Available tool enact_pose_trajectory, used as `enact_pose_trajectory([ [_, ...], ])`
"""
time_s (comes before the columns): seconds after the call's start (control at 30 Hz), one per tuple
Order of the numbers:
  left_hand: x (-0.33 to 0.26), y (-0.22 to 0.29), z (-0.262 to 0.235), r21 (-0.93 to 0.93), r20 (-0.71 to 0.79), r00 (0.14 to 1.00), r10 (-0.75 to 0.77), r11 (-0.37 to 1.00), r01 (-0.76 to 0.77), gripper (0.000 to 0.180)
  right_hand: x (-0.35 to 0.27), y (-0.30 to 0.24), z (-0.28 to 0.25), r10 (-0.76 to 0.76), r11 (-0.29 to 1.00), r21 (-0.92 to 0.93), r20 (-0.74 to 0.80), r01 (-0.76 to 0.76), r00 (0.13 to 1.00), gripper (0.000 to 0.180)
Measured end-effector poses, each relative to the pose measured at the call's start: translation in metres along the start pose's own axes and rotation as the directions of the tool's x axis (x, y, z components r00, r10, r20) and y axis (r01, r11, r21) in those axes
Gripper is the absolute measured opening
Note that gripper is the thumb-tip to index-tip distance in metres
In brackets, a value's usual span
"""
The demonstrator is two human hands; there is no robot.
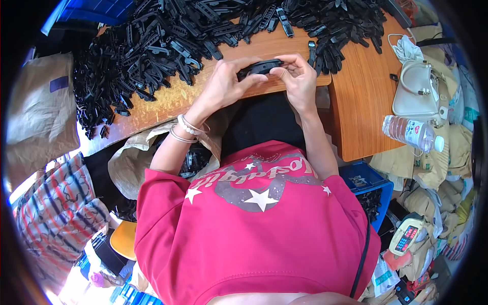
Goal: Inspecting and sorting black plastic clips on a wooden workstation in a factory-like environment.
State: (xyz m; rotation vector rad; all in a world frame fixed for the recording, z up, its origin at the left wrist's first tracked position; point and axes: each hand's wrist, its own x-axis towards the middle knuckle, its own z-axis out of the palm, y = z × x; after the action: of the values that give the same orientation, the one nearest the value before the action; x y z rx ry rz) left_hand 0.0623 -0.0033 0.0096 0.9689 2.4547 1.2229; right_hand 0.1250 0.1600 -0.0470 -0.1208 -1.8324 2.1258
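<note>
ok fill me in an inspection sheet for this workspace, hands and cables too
Surface: wooden table, bare strip along its near edge
Job's things: black plastic part in both hands; heap of black plastic parts along the far and left sides
Clutter: white handbag, clear plastic bottle at right
Left hand: gripping the part
Right hand: gripping its other end
Cables: black cable over the magenta shirt
Surroundings: open sack, blue crate
</note>
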Motion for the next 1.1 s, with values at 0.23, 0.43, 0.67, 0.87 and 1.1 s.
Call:
enact_pose_trajectory([
  [0.23,0.012,-0.023,-0.019,-0.560,0.051,0.936,-0.348,0.766,0.316,0.028,-0.009,-0.002,-0.022,-0.197,0.731,-0.681,-0.154,0.040,0.968,0.020],
  [0.43,0.044,-0.059,-0.031,-0.313,-0.118,0.958,-0.261,0.926,0.213,0.039,-0.007,0.003,-0.029,-0.355,0.317,-0.945,-0.043,0.077,0.934,0.012],
  [0.67,0.072,-0.066,-0.010,0.706,-0.125,0.991,0.046,0.706,0.057,0.026,0.015,0.000,-0.020,-0.301,0.239,-0.971,-0.100,-0.026,0.948,0.030],
  [0.87,0.053,-0.054,-0.005,0.457,-0.369,0.914,0.169,0.889,0.021,0.026,0.027,0.005,-0.021,-0.206,0.228,-0.973,-0.027,0.021,0.978,0.036],
  [1.1,0.026,-0.036,-0.016,-0.705,-0.083,0.904,-0.420,0.666,0.245,0.016,0.027,-0.008,-0.014,0.062,0.977,-0.202,-0.008,-0.063,0.998,0.022],
])
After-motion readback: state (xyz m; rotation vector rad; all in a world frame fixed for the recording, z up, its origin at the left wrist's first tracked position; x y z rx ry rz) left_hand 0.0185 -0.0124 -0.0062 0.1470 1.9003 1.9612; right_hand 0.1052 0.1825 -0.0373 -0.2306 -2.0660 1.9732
